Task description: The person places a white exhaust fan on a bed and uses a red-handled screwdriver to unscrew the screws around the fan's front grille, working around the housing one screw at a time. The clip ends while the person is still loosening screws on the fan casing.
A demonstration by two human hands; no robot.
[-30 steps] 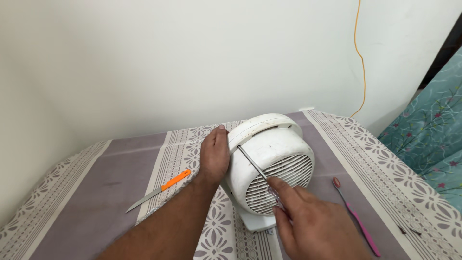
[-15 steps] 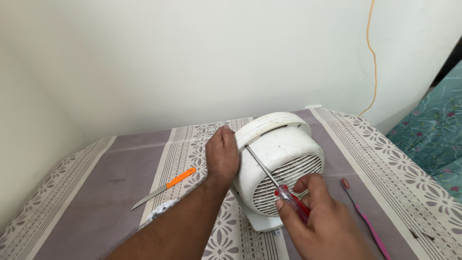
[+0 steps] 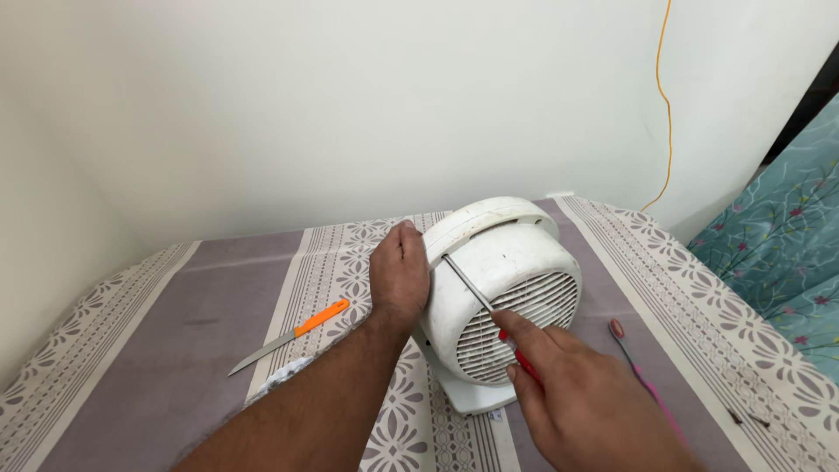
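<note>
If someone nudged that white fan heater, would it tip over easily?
Probably, somewhat: the white fan heater stands tall on a small base over soft patterned cloth. Its plastic shell looks light. The left hand bracing its side likely steadies it.

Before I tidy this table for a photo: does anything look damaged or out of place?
No damage shows. A knife with an orange handle lies loose left of the white fan, its blade bare.
</note>
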